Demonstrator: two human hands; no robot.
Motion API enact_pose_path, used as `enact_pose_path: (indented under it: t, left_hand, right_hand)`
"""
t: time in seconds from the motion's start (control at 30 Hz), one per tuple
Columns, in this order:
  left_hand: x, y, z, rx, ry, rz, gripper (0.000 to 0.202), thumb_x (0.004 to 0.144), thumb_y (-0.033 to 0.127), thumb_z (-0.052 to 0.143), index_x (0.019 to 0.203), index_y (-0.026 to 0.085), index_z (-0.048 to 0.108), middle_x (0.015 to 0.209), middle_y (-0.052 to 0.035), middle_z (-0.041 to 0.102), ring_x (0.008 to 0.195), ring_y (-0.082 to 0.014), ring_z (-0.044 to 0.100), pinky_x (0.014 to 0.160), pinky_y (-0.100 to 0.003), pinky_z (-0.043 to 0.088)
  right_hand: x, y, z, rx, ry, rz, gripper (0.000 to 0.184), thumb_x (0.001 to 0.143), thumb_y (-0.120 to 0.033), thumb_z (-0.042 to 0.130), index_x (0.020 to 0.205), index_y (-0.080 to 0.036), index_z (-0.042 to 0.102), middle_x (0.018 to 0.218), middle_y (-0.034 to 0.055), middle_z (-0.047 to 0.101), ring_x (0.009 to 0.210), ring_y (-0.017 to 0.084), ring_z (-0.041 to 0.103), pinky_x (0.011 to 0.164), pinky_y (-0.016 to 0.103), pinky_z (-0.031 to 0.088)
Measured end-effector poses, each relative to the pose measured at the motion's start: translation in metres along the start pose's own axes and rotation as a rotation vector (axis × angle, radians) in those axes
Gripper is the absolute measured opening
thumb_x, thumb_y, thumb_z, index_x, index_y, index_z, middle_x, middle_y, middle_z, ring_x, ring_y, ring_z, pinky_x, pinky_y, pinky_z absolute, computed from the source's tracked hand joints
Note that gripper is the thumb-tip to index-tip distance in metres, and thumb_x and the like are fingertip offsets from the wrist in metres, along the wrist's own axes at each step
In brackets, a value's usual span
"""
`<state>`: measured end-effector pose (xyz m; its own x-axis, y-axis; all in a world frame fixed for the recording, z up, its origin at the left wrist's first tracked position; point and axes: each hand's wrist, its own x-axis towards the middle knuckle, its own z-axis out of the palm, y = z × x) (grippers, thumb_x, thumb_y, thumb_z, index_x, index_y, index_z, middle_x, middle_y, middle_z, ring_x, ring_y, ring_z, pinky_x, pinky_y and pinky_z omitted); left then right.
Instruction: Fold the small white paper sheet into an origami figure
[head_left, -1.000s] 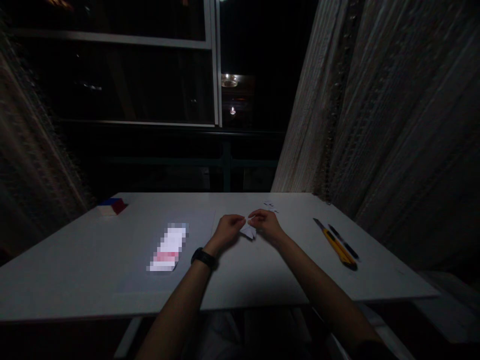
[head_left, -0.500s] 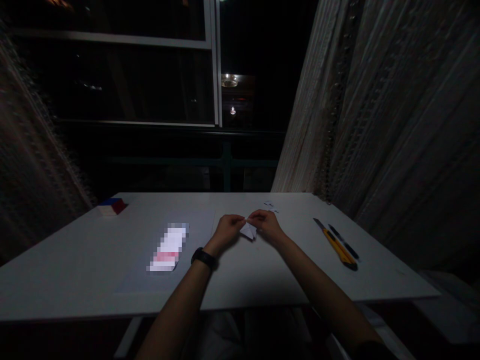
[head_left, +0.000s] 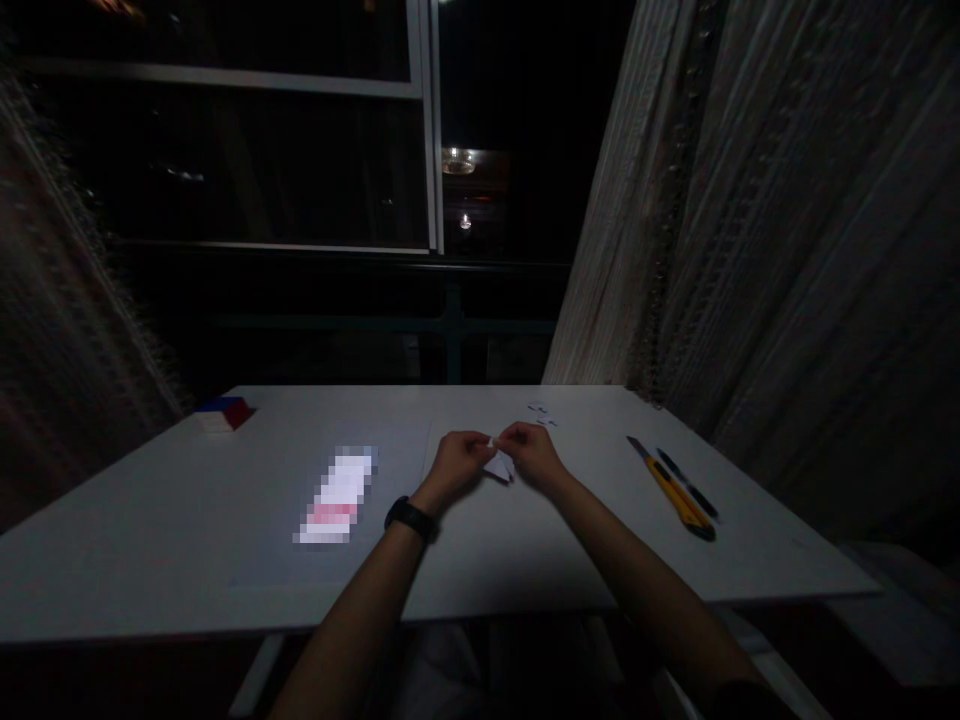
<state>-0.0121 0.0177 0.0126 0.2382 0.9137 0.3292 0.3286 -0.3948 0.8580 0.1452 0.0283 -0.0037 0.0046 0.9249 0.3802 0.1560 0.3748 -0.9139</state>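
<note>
Between my hands is a small piece of folded white paper (head_left: 499,466), its pointed lower part showing below my fingers. My left hand (head_left: 459,460), with a dark band on the wrist, pinches the paper's top from the left. From the right, my right hand (head_left: 534,455) grips the same top edge, its fingertips nearly touching those of the left. The fingers hide the paper's upper part. Just beyond my right hand, small white paper scraps (head_left: 544,414) lie on the white table (head_left: 517,560).
At the right lie a yellow utility knife (head_left: 671,490), its blade pointing away, and a dark pen (head_left: 688,487). A bright, pixelated phone-like screen (head_left: 337,495) rests on a pale sheet (head_left: 259,560) at the left. A coloured cube (head_left: 223,414) sits at the far left.
The folded paper has turned slightly in my fingers, its lower point shifting a little down. Both hands have barely moved and keep their pinch.
</note>
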Motion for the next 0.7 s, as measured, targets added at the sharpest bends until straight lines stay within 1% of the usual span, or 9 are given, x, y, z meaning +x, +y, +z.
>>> enact_pose_path:
  t: [0.17, 0.33, 0.43, 0.53, 0.63, 0.7]
  left_hand:
    - [0.001, -0.001, 0.001, -0.027, -0.02, 0.006, 0.03, 0.067, 0.034, 0.061, 0.08, 0.008, 0.069, 0.064, -0.0054, 0.064, 0.057, -0.0132, 0.054, 0.053, -0.023, 0.039]
    - [0.001, -0.002, 0.001, -0.098, -0.074, -0.005, 0.032, 0.066, 0.034, 0.063, 0.084, 0.008, 0.069, 0.069, -0.0067, 0.066, 0.06, -0.0139, 0.056, 0.058, -0.024, 0.042]
    - [0.001, -0.004, 0.002, -0.099, -0.082, -0.016, 0.037, 0.063, 0.036, 0.066, 0.087, 0.008, 0.069, 0.071, -0.0072, 0.066, 0.061, -0.0142, 0.057, 0.057, -0.024, 0.041]
    - [0.002, -0.006, 0.003, -0.079, -0.068, -0.02, 0.041, 0.061, 0.039, 0.067, 0.088, 0.008, 0.069, 0.067, -0.0061, 0.065, 0.059, -0.0138, 0.055, 0.054, -0.023, 0.039]
    - [0.002, -0.003, 0.003, -0.115, -0.064, -0.035, 0.044, 0.06, 0.039, 0.068, 0.09, 0.008, 0.068, 0.064, -0.0049, 0.063, 0.056, -0.013, 0.053, 0.053, -0.023, 0.038]
    - [0.002, 0.001, 0.002, -0.178, -0.086, -0.044, 0.043, 0.061, 0.038, 0.066, 0.091, 0.008, 0.067, 0.063, -0.0044, 0.062, 0.055, -0.0125, 0.051, 0.053, -0.023, 0.037]
  right_hand:
    - [-0.001, 0.001, 0.002, -0.063, 0.038, -0.041, 0.018, 0.059, -0.031, 0.068, 0.058, -0.016, 0.058, 0.053, -0.0001, 0.058, 0.052, 0.013, 0.052, 0.051, 0.024, 0.039]
    - [-0.002, -0.002, 0.003, -0.077, 0.064, -0.023, 0.018, 0.059, -0.031, 0.067, 0.057, -0.017, 0.055, 0.052, -0.0009, 0.056, 0.051, 0.013, 0.051, 0.049, 0.024, 0.038]
    - [-0.003, -0.004, 0.004, -0.038, 0.069, -0.02, 0.018, 0.058, -0.03, 0.067, 0.057, -0.017, 0.054, 0.051, -0.0016, 0.055, 0.049, 0.012, 0.05, 0.048, 0.023, 0.037]
    - [-0.003, -0.006, 0.005, 0.013, 0.061, -0.008, 0.019, 0.056, -0.028, 0.069, 0.06, -0.018, 0.054, 0.049, -0.0031, 0.053, 0.046, 0.011, 0.048, 0.045, 0.022, 0.035]
    - [-0.003, -0.009, 0.004, 0.065, 0.047, -0.005, 0.026, 0.053, -0.028, 0.071, 0.069, -0.019, 0.052, 0.045, -0.0066, 0.049, 0.041, 0.009, 0.044, 0.041, 0.021, 0.033]
    - [-0.003, -0.009, 0.003, 0.103, 0.04, -0.002, 0.031, 0.053, -0.031, 0.072, 0.072, -0.02, 0.05, 0.043, -0.0087, 0.046, 0.038, 0.008, 0.041, 0.04, 0.02, 0.031]
